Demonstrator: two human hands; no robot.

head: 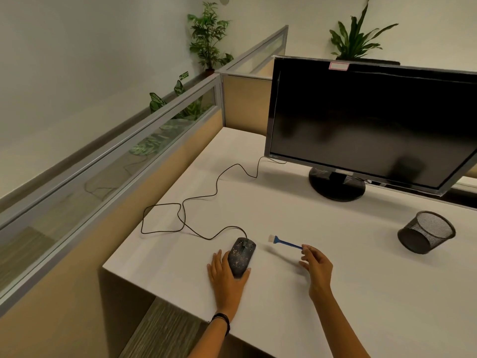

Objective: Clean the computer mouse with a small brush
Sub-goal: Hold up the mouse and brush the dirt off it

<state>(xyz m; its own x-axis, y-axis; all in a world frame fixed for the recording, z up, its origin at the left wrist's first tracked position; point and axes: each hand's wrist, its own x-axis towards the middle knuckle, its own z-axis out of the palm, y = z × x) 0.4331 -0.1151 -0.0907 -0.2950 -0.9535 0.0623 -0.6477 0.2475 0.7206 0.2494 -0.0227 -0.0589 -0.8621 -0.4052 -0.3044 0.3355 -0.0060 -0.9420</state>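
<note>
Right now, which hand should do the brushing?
Right. The right hand already pinches the blue brush by its handle end, bristles pointing toward the mouse. The left hand cups the mouse, steadying it.

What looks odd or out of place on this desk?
The mesh cup near the right edge is tipped on its side, its open mouth facing up and toward the monitor, and it looks empty. The mouse cable also sprawls in loose loops across the desk. Nothing looks spilled or broken.
</note>
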